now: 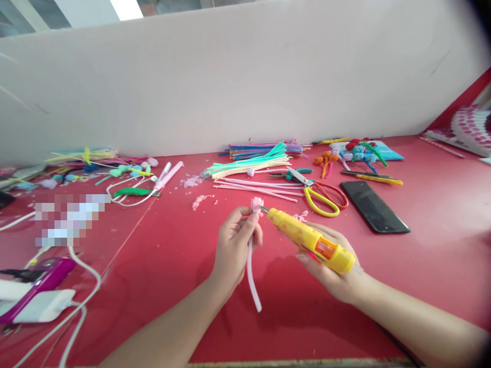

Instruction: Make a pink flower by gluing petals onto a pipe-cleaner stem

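In the middle of the view, my left hand (240, 237) pinches a pipe cleaner flower with a small pink head (257, 204). Its pale pink stem (252, 278) hangs down below my fingers and curves a little to the right. My right hand (333, 266) is wrapped round a yellow hot glue gun (310, 237), which lies tilted with its nozzle to the left. The metal tip of the nozzle meets the right side of the flower head; whether glue is coming out is too small to tell. Behind the glue gun lies a pink fuzzy piece (301, 216).
Scissors (320, 197) with red and yellow handles and a black phone (374, 207) lie to the right. Bundles of pipe cleaners (253, 163) rest along the white wall (230, 82). A pink styling iron (169, 176), a green-handled knife (132, 191) and white cables (86, 266) are on the left.
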### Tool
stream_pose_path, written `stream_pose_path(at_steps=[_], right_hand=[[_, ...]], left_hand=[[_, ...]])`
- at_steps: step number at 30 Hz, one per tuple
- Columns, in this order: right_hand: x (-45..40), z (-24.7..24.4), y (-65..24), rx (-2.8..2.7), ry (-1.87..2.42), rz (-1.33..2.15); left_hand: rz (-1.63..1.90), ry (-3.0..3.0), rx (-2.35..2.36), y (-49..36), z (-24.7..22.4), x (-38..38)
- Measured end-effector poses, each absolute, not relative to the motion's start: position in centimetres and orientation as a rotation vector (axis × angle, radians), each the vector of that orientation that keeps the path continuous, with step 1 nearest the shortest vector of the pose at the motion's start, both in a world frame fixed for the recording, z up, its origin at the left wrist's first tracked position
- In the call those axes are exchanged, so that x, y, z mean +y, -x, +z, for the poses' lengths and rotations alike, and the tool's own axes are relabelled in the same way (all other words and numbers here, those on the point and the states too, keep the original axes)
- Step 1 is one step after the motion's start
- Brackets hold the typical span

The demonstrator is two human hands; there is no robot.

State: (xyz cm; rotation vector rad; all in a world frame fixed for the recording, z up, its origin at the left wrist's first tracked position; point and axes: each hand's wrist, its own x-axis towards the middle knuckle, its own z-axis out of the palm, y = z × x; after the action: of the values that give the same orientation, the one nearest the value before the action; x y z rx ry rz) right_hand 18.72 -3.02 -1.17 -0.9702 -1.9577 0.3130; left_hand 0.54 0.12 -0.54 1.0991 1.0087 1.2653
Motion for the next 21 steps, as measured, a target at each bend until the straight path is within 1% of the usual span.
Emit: stream_pose_path(at_steps=[21], right_hand=[[-3.14,-1.48,-18.78,-1.925,1.080,0.426]], left_hand=[[1.258,-1.098,1.039,-0.66,-0.24,0.04]])
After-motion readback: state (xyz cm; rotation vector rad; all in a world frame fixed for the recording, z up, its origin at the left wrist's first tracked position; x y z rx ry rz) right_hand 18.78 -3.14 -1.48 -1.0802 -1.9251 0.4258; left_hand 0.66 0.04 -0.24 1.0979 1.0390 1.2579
